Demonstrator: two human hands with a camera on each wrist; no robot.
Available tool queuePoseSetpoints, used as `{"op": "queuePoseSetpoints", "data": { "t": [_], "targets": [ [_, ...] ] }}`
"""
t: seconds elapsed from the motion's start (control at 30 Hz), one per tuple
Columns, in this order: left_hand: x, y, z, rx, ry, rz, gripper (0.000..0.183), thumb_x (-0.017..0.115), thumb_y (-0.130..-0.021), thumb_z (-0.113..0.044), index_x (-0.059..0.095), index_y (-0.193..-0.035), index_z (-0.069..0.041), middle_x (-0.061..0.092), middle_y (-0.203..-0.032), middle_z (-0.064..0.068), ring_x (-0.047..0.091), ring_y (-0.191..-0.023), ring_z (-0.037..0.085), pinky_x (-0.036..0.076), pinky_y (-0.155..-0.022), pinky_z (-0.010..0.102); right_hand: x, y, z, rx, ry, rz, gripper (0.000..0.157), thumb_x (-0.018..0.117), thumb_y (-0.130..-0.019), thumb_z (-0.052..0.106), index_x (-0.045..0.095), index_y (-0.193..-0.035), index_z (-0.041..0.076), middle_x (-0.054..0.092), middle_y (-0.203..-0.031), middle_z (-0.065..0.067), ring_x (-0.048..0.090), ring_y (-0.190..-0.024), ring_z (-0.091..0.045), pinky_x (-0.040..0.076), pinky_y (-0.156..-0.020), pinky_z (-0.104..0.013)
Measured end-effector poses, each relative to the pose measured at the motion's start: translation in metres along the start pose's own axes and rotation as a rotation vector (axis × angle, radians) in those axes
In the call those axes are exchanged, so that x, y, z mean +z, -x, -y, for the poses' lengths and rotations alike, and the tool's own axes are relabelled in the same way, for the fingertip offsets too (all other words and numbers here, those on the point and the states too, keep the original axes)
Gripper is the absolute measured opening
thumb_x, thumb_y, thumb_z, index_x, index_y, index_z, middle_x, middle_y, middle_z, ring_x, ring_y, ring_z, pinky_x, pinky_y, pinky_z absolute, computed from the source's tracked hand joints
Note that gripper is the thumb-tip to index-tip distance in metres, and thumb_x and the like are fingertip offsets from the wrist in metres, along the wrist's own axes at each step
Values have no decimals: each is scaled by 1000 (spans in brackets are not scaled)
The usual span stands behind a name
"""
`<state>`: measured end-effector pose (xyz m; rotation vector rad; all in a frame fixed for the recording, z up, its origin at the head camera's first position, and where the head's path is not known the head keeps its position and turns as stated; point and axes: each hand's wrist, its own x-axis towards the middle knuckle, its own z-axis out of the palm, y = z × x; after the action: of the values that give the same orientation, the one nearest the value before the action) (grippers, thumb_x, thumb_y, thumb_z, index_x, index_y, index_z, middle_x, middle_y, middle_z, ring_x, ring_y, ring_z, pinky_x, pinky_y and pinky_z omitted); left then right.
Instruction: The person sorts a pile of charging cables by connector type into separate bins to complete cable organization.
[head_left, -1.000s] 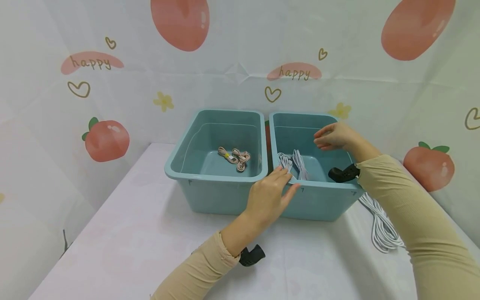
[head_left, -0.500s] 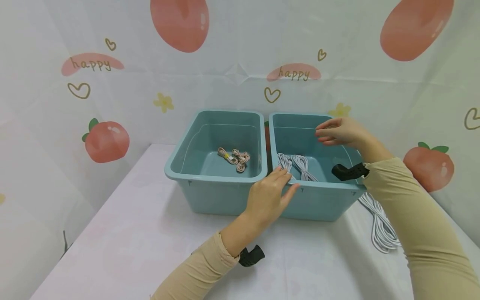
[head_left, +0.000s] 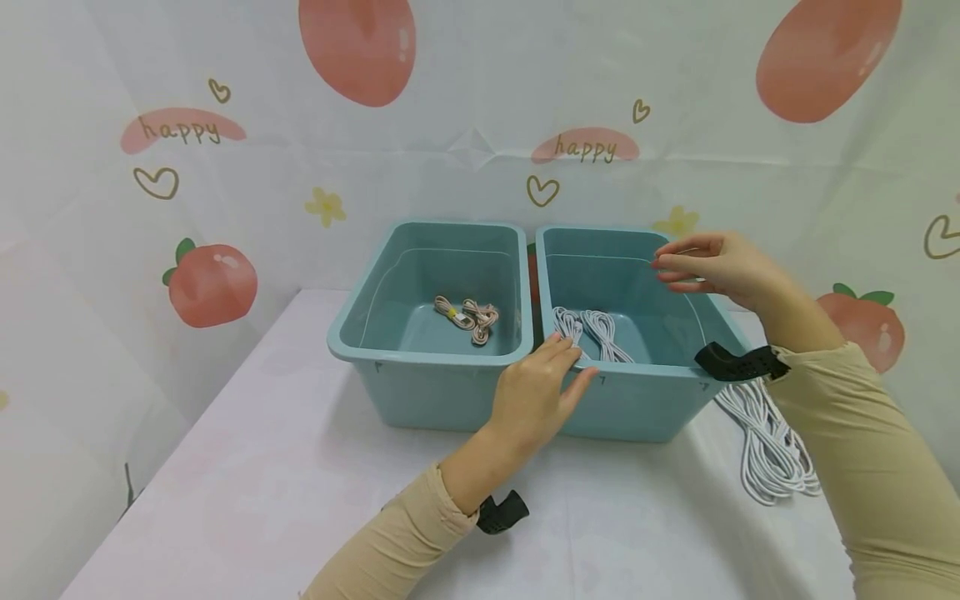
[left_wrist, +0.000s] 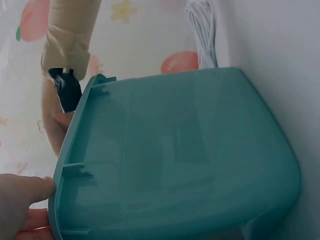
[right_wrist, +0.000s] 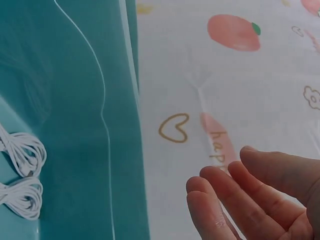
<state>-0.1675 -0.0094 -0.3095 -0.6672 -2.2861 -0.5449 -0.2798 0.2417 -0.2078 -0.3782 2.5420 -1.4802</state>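
My left hand [head_left: 534, 392] holds the front rim of the right-hand teal plastic bin [head_left: 637, 404], fingers over the edge and thumb along it. In the left wrist view the thumb [left_wrist: 37, 187] touches that rim. Two bundles of white cable, one bundle [head_left: 570, 323] and another bundle [head_left: 606, 335], lie side by side on this bin's floor. My right hand [head_left: 723, 265] hangs above the bin's right side, fingers loosely bent and holding nothing. The right wrist view shows a gap between its thumb and fingers [right_wrist: 240, 200].
A second teal bin [head_left: 431, 360] stands at the left, with two beige cable bundles [head_left: 472, 317] in it. A larger coil of white cable [head_left: 772, 450] lies on the white-covered table, right of the bins. A printed cloth [head_left: 465, 108] hangs behind.
My right hand has moved right and away from the cables. The second white bundle has spread open and settled on the bin's floor. The left hand keeps its place on the rim.
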Motion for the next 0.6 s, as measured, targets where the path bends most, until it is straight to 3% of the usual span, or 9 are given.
{"op": "queuePoseSetpoints", "data": {
  "t": [0.37,0.6],
  "targets": [
    [0,0,0,-5,9,3,28,64,-88,-30,72,-103,-8,70,-111,5,64,-111,19,57,-81,28,-6,25,-18,-29,-1,-21,13,56,-94,20,63,-98,31,67,-94,23,66,-88,4,55,-76,-17],
    [1,0,1,-2,21,-2,28,64,-88,-30,72,-103,-8,70,-111,6,64,-111,19,57,-79,29,-16,45,-36,-60,-43,-86,20,54,-94,15,65,-103,30,68,-96,21,67,-89,2,56,-74,-17]
  ]
}}
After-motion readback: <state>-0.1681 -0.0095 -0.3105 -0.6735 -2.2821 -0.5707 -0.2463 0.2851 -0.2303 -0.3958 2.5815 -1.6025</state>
